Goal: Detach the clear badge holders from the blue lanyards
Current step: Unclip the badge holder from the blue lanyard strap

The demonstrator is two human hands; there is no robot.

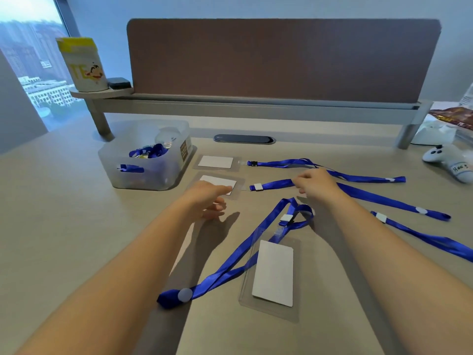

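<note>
Beige worktop (64,213) under a brown divider screen (281,60), window at far left, and a cartoon-printed cup (85,65) up on the little shelf. Sweeping across: a frosted storage bin (143,165) holds more blue straps, and just right of it lie two clear badge holders, the far holder (216,162) and the near holder (220,184), each with a white card inside. The left hand (207,198) reaches over the near holder, fingertips touching or just above its edge, fingers loosely extended and grasping nothing. Next comes the middle lanyard (276,185), its white clip end lying just beside that holder; whether the two are joined I cannot tell. The right hand (317,184) is on that strap, fingers curled and seemingly pinching the ribbon. Above runs the far lanyard (294,163) with a black clip beside the far holder. Nearer the camera, a third holder (273,272) is plainly clipped to a looped lanyard (230,265), so that one is not yet done. Another lanyard (422,237) trails off right, and a white game controller (448,160) sits at the far right.

Risks from here: tug the strap without pinning the holder and the slick plastic may skid along; pull hard at a shut clip and the holder's slot could tear.
</note>
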